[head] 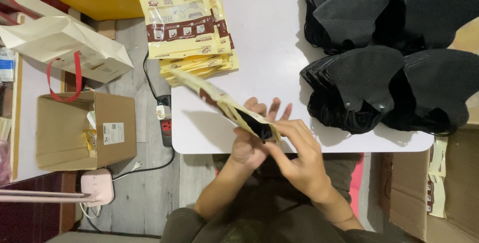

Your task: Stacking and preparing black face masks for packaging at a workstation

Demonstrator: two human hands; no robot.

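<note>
My left hand (pixel 248 142) grips the open end of a yellow and brown pouch (pixel 215 98) that slants up to the left over the near edge of the white table (pixel 269 38). A black mask (pixel 263 131) sits in the pouch's mouth. My right hand (pixel 298 158) pinches that mask at the opening with thumb and fingers. A stack of the same yellow pouches (pixel 187 18) lies at the table's far left. Piles of black folded masks (pixel 389 48) cover the table's right side.
A cardboard box (pixel 85 131) and a cream paper bag with red handles (pixel 65 46) sit on the floor to the left. A power strip (pixel 165 121) with cables lies beside the table. Another open carton (pixel 439 188) with pouch scraps stands at the lower right.
</note>
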